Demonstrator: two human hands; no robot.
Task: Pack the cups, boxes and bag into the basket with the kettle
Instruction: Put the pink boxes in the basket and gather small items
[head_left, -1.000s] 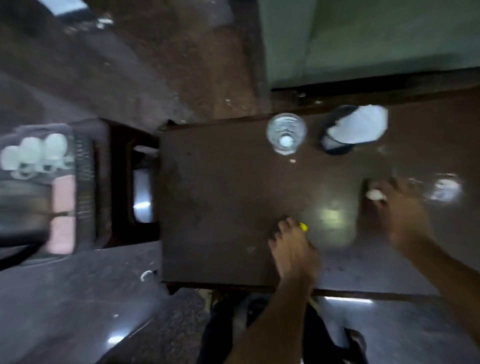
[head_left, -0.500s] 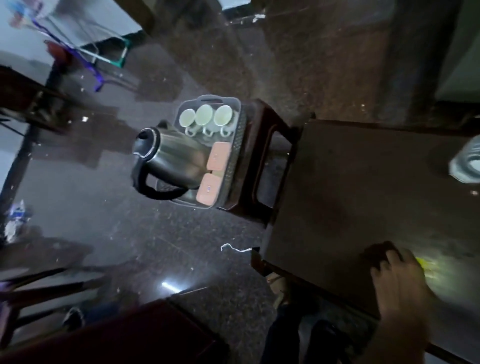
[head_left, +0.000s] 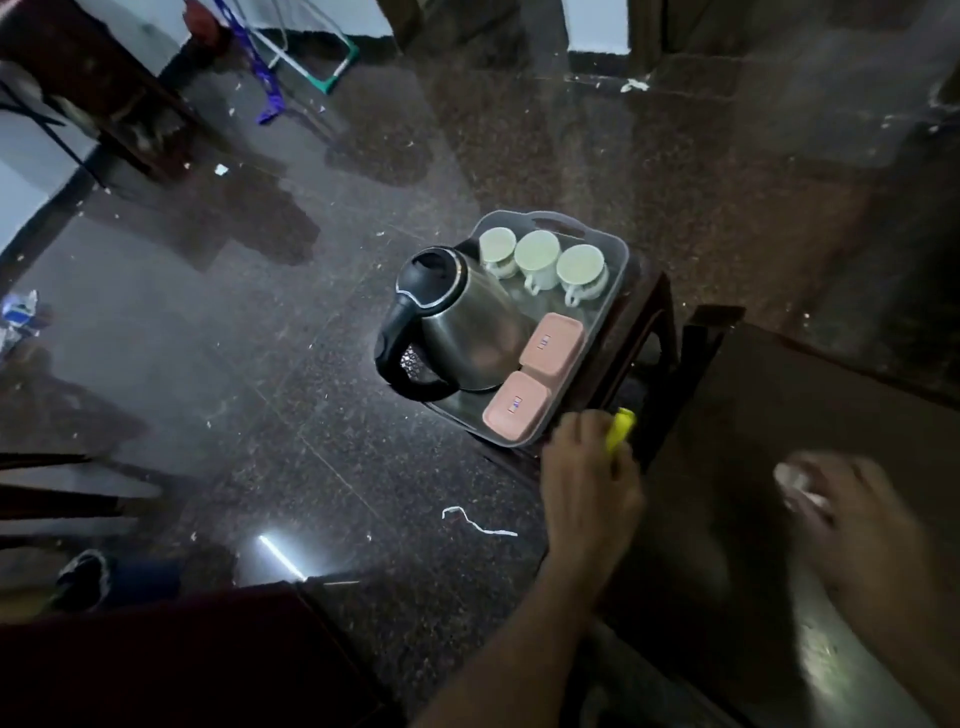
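Left hand (head_left: 587, 483) grips a small yellow bag (head_left: 620, 427) just beside the basket (head_left: 613, 249), with kettle (head_left: 457, 317), cups (head_left: 537, 254) and boxes (head_left: 551, 340) inside; light, soft, best pinched at its top; right hand (head_left: 852, 525) curls round something white.

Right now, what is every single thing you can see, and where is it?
basket: one, grey, on a dark stool
kettle: one, steel with black lid and handle, in the basket
cups: three, white, in a row at the basket's far end
boxes: two, pink, beside the kettle in the basket
table: one, dark brown, right of the stool
left hand: holds a small yellow thing near the basket
right hand: holds something white, blurred, over the table
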